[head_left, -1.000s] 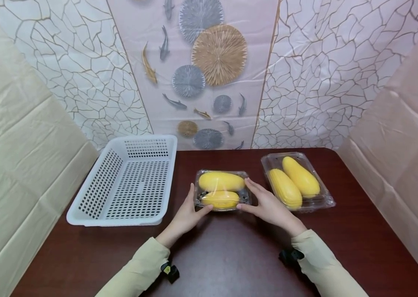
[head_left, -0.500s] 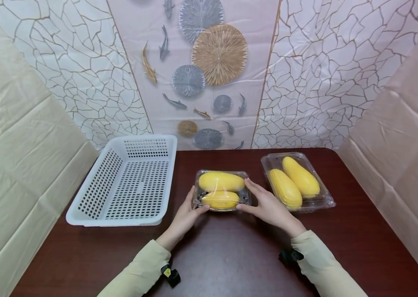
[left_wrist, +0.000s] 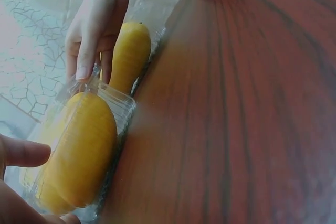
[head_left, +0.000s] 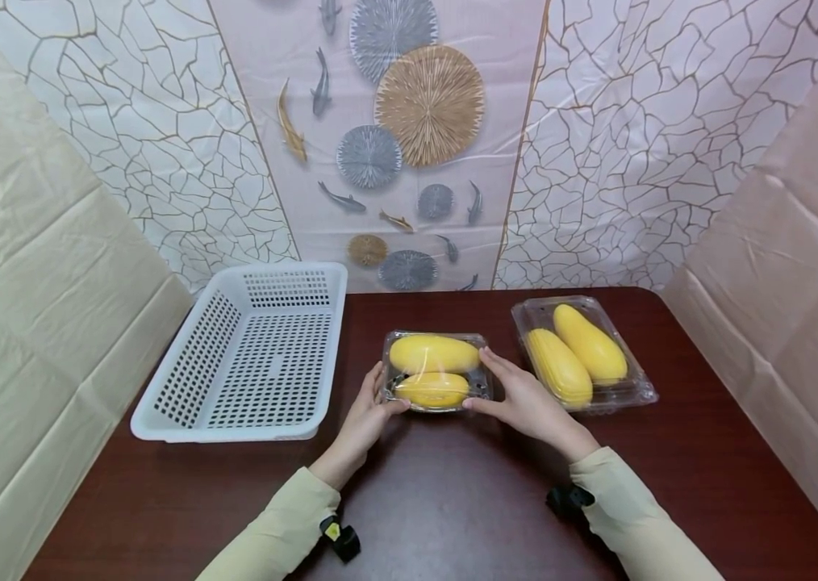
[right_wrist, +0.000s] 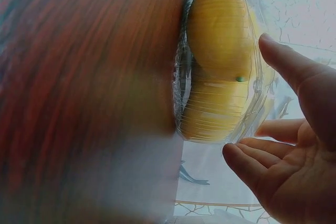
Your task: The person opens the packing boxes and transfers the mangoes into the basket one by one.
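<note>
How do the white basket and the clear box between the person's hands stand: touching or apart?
Apart. The head view shows a strip of bare dark tabletop between the white basket and the clear box.

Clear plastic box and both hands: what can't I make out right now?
Head view: underside of the clear plastic box, facing the tabletop.
Left wrist view: part of the left hand, cut off by the left and bottom edges.
Right wrist view: wrist of the right hand, beyond the right edge.
Right wrist view: tabletop grain, blurred toward the bottom.
</note>
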`<state>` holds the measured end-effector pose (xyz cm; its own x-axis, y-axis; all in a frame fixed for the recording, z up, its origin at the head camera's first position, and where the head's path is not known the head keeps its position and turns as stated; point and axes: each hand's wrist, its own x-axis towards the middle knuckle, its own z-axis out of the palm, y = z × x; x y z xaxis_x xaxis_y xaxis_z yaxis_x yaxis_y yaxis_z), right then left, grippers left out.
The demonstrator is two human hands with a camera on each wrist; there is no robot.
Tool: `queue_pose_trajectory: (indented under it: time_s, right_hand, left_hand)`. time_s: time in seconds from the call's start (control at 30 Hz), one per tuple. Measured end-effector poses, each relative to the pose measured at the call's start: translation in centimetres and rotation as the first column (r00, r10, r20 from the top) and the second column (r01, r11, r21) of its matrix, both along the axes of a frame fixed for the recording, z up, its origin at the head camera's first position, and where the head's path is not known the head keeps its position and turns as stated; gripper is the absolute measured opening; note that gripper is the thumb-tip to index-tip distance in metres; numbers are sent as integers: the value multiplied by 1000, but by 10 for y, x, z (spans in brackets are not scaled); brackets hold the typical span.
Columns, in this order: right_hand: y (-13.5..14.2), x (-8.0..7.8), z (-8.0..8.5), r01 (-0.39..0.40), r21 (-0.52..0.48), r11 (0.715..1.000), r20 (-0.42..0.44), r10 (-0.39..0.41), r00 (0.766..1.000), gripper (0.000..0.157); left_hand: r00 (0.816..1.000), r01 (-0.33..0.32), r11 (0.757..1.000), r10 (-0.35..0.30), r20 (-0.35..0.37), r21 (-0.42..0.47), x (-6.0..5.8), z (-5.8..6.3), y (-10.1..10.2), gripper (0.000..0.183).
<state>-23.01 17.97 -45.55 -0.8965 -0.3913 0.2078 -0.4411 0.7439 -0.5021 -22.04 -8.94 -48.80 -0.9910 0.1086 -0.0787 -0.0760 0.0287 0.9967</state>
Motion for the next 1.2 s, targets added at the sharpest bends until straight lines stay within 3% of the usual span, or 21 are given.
queue_pose_trajectory:
  time_s: [0.53,0.93,1.2]
  right_hand:
    - [-6,4,5,29,14,999,27,-30,999,95]
    - [-6,3,4,33,17,999,41,-34,999,94]
    - [-11,1,8,68,76,995,12,-69,998,95]
  left_hand:
    - [997,-63,989,56,55,135,-4,-1,2,92]
    - [993,-104,983,95,65,151,-2,0,5,87]
    - [993,-113,982,105,62,153,-2,-2,6,85]
